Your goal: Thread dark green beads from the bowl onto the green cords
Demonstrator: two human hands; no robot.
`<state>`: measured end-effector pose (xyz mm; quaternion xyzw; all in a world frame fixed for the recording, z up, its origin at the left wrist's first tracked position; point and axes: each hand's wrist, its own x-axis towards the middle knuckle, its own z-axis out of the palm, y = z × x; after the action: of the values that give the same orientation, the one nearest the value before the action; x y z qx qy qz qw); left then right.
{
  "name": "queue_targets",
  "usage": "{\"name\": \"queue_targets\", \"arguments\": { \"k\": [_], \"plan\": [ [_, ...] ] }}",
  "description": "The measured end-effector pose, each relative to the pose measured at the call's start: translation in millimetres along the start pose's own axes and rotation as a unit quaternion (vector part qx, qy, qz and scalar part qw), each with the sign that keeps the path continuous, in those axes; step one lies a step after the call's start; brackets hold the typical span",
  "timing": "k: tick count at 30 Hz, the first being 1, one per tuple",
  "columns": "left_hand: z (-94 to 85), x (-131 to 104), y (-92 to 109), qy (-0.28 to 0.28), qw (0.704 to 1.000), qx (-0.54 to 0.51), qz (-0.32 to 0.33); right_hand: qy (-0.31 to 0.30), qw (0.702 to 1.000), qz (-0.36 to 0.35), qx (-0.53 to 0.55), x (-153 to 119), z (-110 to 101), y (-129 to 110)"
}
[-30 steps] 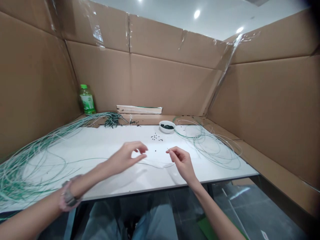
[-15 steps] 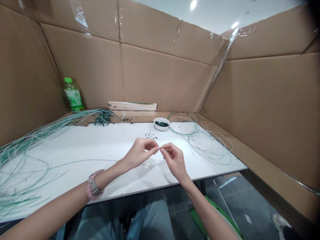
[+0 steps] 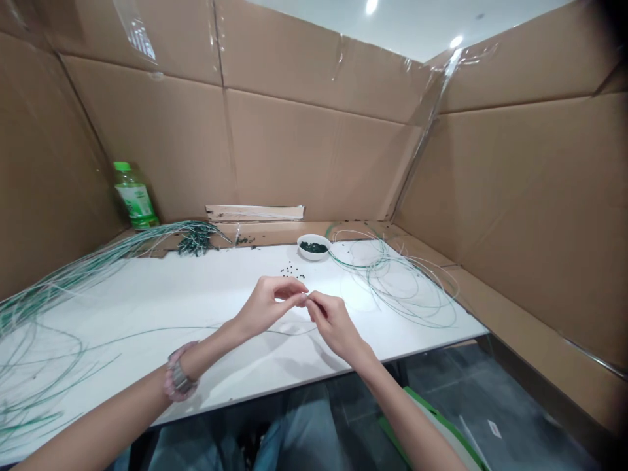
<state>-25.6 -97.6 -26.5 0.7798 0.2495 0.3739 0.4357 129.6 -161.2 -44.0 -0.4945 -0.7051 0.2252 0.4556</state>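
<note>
My left hand (image 3: pixel 267 304) and my right hand (image 3: pixel 333 324) meet above the middle of the white table, both closed in a pinch with fingertips touching. A thin green wire (image 3: pixel 161 331) runs in from the left, passes beneath my left hand and curves up towards my right fingers. Its end appears to lie between the two pinches; anything smaller there is hidden by the fingers. Just beyond my hands, several small dark beads (image 3: pixel 293 270) are scattered on the tabletop. Behind them stands a white bowl (image 3: pixel 314 255) partly filled with dark pieces.
A large bundle of green and white wires (image 3: pixel 98 268) spreads along the left, with dark pieces clustered at its far end (image 3: pixel 196 239). Loose coils (image 3: pixel 407 281) lie on the right. A green bottle (image 3: pixel 135 199) stands in the back left corner. Cardboard walls (image 3: pixel 318 150) enclose the table.
My right fingers have curled further in and turned over at the pinch, and the wire tip that showed there is now hidden. The view has shifted slightly.
</note>
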Motion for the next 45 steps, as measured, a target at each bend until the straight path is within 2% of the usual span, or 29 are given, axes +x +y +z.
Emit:
{"name": "queue_targets", "arguments": {
  "k": [4, 8, 11, 14, 16, 19, 23, 30, 36, 45],
  "plan": [
    [0.8, 0, 1, 0.007, 0.999, 0.031, 0.019, 0.001, 1.000, 0.010, 0.027, 0, 0, 3],
    [4.0, 0, -1, 0.012, 1.000, 0.017, 0.011, 0.064, 0.995, 0.030, 0.068, 1, 2, 8],
    [4.4, 3, -7, 0.010, 1.000, -0.001, -0.006, 0.089, 0.993, 0.025, 0.078, 2, 4, 11],
    [-1.4, 6, -22, -0.019, 0.999, 0.028, -0.028, 0.101, 0.991, 0.027, 0.081, 4, 4, 15],
    [-7.4, 8, -38, -0.049, 0.995, 0.086, -0.030, 0.101, 0.991, 0.034, 0.086, 4, 4, 19],
    [-13.8, 9, -61, -0.095, 0.977, 0.189, 0.010, 0.096, 0.990, 0.048, 0.087, 5, 3, 25],
    [-12.8, 12, -78, -0.114, 0.966, 0.229, 0.043, 0.090, 0.991, 0.055, 0.085, 7, 1, 27],
    [-9.6, 16, -75, -0.137, 0.950, 0.278, 0.036, 0.085, 0.991, 0.045, 0.093, 8, 2, 16],
    [-3.9, 19, -78, -0.145, 0.927, 0.333, 0.087, 0.079, 0.992, 0.042, 0.093, 8, 0, 16],
    [3.2, 26, -86, -0.163, 0.933, 0.294, 0.126, 0.095, 0.991, 0.047, 0.083, 12, 1, 21]
  ]
}}
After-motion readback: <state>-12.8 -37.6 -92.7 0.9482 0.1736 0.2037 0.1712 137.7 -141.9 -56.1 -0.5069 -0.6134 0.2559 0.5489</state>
